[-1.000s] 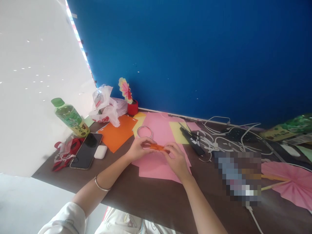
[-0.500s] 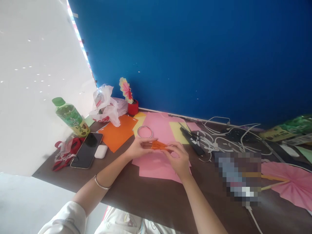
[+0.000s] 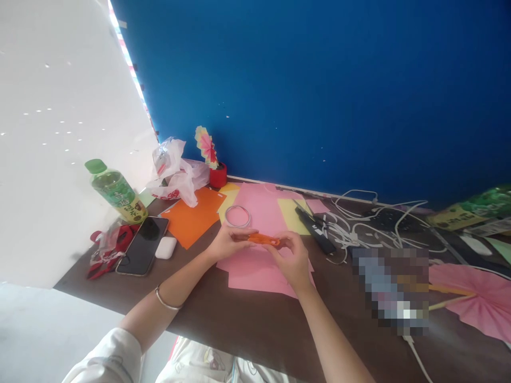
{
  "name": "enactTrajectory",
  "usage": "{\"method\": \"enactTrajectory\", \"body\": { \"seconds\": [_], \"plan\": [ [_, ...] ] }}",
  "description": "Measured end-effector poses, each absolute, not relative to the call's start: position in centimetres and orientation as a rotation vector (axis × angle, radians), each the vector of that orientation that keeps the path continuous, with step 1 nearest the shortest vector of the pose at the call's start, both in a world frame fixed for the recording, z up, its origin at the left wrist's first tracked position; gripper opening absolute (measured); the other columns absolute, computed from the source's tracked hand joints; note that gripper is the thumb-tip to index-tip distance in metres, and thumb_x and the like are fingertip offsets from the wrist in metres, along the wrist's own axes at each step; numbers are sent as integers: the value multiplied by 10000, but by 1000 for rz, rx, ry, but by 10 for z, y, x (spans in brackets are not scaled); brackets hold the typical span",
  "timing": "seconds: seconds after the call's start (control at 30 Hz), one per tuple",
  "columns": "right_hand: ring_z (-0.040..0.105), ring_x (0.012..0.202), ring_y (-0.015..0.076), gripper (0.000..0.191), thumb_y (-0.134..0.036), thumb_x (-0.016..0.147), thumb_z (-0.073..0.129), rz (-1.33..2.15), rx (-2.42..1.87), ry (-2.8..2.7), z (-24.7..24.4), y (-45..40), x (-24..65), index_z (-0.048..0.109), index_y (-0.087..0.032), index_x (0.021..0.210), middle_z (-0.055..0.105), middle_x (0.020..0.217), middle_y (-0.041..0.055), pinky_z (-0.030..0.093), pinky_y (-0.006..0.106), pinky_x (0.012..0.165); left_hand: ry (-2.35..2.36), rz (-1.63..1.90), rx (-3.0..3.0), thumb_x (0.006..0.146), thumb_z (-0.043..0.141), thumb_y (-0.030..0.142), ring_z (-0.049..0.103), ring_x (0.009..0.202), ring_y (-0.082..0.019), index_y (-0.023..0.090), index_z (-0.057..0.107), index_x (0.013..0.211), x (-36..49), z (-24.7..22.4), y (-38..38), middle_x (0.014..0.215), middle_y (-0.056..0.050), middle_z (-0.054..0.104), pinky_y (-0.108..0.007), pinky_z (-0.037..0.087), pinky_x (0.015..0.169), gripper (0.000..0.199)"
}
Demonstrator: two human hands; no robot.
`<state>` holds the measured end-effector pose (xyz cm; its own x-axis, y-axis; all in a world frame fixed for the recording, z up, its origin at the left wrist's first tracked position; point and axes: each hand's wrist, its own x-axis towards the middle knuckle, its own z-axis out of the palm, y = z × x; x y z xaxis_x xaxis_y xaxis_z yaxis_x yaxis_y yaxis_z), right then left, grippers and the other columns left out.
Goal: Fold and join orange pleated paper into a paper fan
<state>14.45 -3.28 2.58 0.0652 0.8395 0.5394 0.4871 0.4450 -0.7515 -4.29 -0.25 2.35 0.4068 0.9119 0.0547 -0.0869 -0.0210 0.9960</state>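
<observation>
A narrow folded strip of orange paper [image 3: 263, 239] is held level between both hands, above the pink sheets [image 3: 259, 274]. My left hand [image 3: 228, 243] pinches its left end between thumb and fingers. At the other end, my right hand [image 3: 293, 256] grips it, with the fingers curled round. A roll of clear tape [image 3: 238, 216] lies on the pink paper just behind my left hand. Flat orange paper [image 3: 194, 215] lies to the left, and yellow paper [image 3: 293, 217] shows behind my right hand.
On the left are a green-capped bottle [image 3: 117, 192], a phone [image 3: 142, 246], a white case [image 3: 165, 248] and red scissors [image 3: 109, 252]. White cables [image 3: 347, 229], a black tool [image 3: 315, 230] and a pink paper fan [image 3: 477, 295] lie right. A plastic bag [image 3: 175, 175] stands behind.
The orange strip has gone from slightly spread pleats to a narrower, tighter bundle, and my right fingers have curled more at its end. Both hands stay in nearly the same place.
</observation>
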Motion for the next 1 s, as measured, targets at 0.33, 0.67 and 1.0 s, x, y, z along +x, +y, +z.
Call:
{"method": "enactTrajectory", "body": {
  "seconds": [0.33,0.67,1.0],
  "plan": [
    [614,696,177,212,-379,715,666,454,-1230,-1716,24,-31,148,624,-203,825,657,780,42,519,316,676,827,1034,1500,645,719,303,669,828,-201,128,694,920,-43,25,-4,934,-79,702,-312,547,817,327],
    [586,591,150,175,-370,706,668,647,-1240,-1710,31,-34,149,650,-197,696,643,631,9,480,266,584,887,996,1664,672,693,311,668,768,-179,134,716,849,-47,38,-4,849,-73,714,-247,551,727,251],
    [645,698,184,221,-344,647,717,950,-1267,-1469,17,-27,151,676,-178,787,693,758,48,531,310,664,923,1077,1591,634,720,290,669,738,-176,127,705,832,-50,22,3,821,-81,711,-261,552,735,257]
  ]
}}
